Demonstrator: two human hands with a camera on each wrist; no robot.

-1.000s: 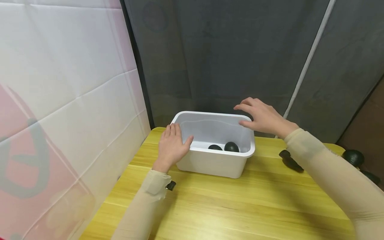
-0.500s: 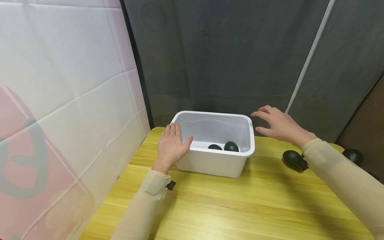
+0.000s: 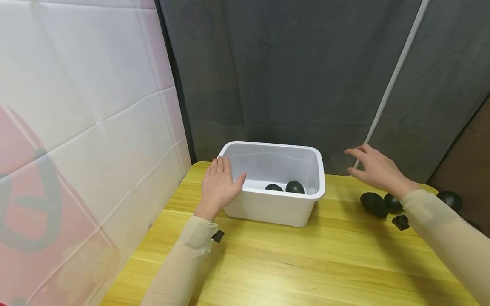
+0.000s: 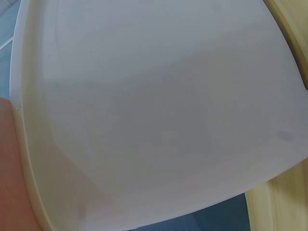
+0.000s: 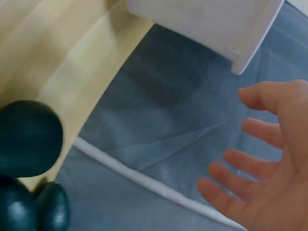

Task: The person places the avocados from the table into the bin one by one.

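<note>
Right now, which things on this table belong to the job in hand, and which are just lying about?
In the job:
white bin, steadied by the left hand
dark avocados in the bin
avocados on the table, nearest the empty right hand

Lying about:
small dark piece
grey curtain

Bare table [image 3: 306, 263] lies open in front; white bin [image 3: 275, 208] blocks the far-left corner.
</note>
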